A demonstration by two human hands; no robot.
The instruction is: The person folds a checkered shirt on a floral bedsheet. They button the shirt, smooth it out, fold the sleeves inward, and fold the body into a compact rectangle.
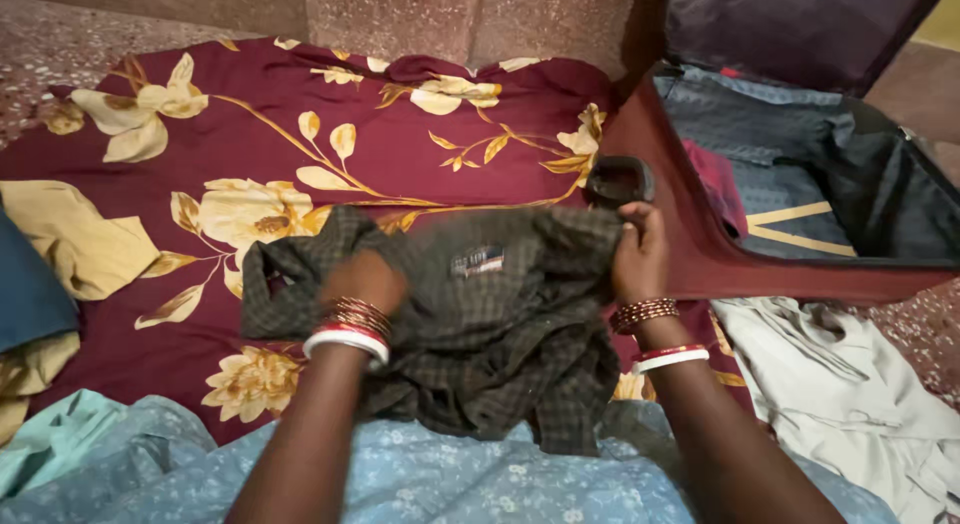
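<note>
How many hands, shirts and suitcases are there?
Hands: 2, the left hand and right hand, both holding the dark checked shirt
Dark checked shirts: 1
Open maroon suitcases: 1
Total: 4

Two hands are in view, the left hand (365,279) and the right hand (640,254), both on one dark checked shirt (490,324). One maroon bedsheet with cream flowers (330,134) covers the bed. One open maroon suitcase (700,254) stands at the sheet's right edge. One pale grey garment (840,384) lies below the suitcase. Each wrist carries one stack of bangles, two stacks in all.
</note>
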